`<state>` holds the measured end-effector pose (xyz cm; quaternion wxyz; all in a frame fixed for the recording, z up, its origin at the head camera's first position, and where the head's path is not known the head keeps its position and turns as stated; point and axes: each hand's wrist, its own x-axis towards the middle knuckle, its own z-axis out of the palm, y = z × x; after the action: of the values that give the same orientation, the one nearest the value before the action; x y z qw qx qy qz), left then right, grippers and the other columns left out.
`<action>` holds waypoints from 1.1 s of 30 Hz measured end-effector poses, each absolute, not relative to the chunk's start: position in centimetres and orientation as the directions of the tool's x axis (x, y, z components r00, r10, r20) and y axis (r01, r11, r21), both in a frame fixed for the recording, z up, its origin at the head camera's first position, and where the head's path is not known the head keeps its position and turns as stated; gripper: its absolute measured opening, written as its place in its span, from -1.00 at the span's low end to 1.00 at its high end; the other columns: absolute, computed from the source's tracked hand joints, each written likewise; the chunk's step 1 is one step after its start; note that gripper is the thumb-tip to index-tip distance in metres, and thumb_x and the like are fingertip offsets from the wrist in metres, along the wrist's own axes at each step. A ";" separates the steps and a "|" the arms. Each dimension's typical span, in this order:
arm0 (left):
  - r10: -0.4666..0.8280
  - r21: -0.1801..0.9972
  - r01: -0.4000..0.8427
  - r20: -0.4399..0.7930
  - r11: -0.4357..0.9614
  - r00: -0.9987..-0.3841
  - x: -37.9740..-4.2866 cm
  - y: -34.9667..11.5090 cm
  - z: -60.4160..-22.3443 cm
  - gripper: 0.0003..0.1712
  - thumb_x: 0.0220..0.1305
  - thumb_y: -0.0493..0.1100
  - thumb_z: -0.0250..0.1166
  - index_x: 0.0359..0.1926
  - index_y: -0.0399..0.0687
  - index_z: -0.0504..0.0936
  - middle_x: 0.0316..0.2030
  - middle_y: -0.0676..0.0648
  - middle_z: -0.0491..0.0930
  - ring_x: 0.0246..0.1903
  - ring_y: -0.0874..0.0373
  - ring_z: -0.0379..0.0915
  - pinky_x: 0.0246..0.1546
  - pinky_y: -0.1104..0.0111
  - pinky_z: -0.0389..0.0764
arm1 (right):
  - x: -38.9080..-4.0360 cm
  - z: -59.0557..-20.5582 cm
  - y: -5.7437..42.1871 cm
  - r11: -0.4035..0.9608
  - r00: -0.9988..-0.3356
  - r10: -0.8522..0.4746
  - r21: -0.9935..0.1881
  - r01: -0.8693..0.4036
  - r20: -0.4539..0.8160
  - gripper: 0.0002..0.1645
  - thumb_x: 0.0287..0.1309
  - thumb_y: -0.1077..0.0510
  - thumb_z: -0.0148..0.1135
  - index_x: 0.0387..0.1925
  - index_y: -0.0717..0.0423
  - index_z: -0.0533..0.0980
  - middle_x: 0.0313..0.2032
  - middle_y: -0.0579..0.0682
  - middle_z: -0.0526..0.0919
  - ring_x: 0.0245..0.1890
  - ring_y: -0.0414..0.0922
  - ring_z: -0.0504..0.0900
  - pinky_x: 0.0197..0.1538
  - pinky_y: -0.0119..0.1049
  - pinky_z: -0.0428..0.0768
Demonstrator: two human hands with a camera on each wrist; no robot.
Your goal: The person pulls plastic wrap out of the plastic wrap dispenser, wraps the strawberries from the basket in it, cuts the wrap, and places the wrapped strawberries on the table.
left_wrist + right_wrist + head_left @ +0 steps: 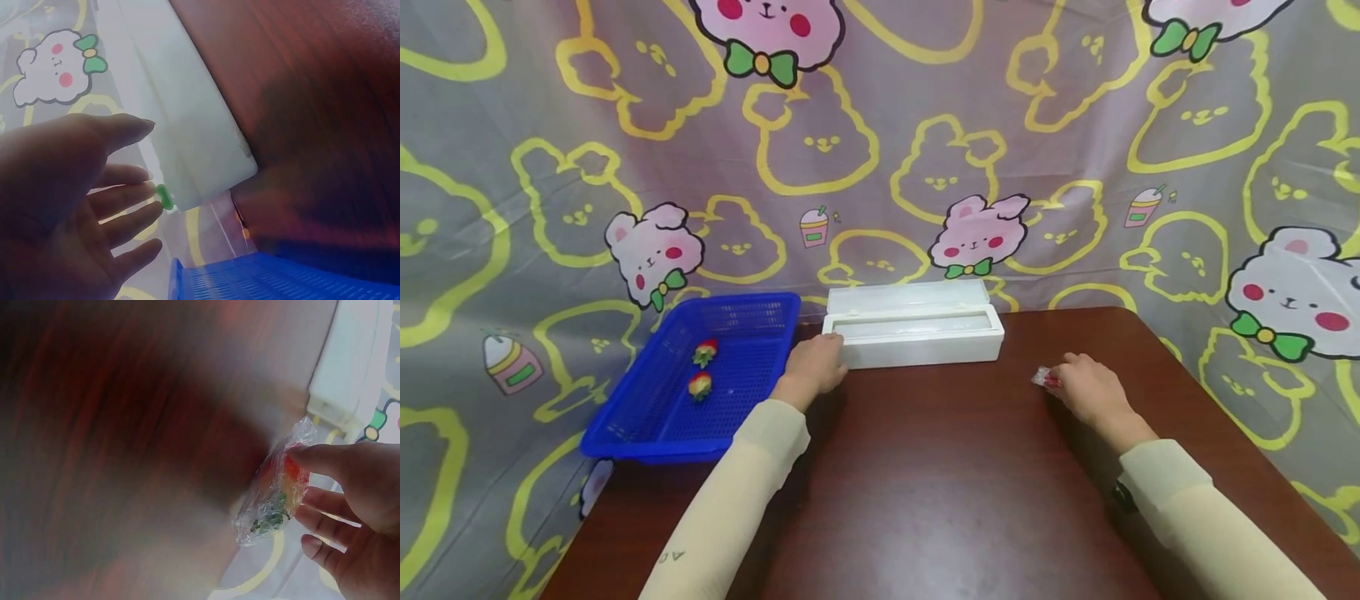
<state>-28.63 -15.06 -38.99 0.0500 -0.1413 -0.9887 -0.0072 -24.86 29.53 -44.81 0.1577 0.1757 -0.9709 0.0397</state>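
A long white box [921, 350], like a cling film dispenser, stands at the back of the table with its lid [910, 295] raised. My left hand [816, 363] is at its left end. In the left wrist view, the fingers are loosely spread beside the box, near a small green piece [165, 197] on its edge. Whether they touch it is hard to tell. Off to the right, my right hand [1093, 390] pinches a strawberry wrapped in clear film [278, 490] between thumb and fingers. Its red flesh and green leaves show through the wrap.
On the left sits a blue plastic basket [658, 448] holding two strawberries, one farther back [705, 352] and one nearer [700, 385]. The brown table [940, 500] stretches between the arms. A cartoon-print curtain [880, 150] hangs right behind the box.
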 end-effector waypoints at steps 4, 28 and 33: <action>0.299 -0.020 0.298 0.115 0.954 -0.947 -28.4 -14.8 -38.4 -0.70 0.35 -0.06 0.34 -0.08 -0.20 0.61 -0.03 -0.19 0.67 -0.04 -0.15 0.64 -0.06 -0.01 0.62 | -25.0 -44.2 29.7 0.937 -0.891 -0.339 0.027 -0.347 0.301 -0.83 0.03 0.23 0.50 -0.28 0.15 0.70 -0.38 0.10 0.55 -0.30 0.19 0.58 -0.36 0.12 0.59; 0.352 -0.005 0.353 0.048 0.936 -0.935 -30.6 -9.5 -39.9 -0.42 0.47 0.21 0.17 0.14 -0.20 0.56 0.03 -0.18 0.62 0.05 -0.10 0.59 0.10 0.05 0.57 | -32.1 -41.0 17.8 0.869 -0.868 -0.485 -0.054 -0.492 0.106 -0.20 0.33 -0.15 0.27 0.33 0.38 0.42 0.30 0.31 0.50 0.33 0.21 0.46 0.43 0.20 0.26; 0.354 0.000 0.354 0.028 0.935 -0.935 -31.6 -9.8 -39.8 -0.40 0.49 0.22 0.14 0.15 -0.22 0.56 0.10 -0.18 0.61 0.09 -0.11 0.58 0.12 0.03 0.57 | -32.9 -40.6 17.5 0.876 -0.877 -0.466 -0.081 -0.476 0.120 -0.26 0.33 -0.18 0.27 0.24 0.33 0.50 0.22 0.27 0.56 0.24 0.18 0.52 0.42 0.20 0.27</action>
<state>-31.62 -9.82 -39.82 0.0136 -0.1801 -0.9836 -0.0025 -32.88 17.48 -40.58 0.0485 0.2434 -0.9672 0.0542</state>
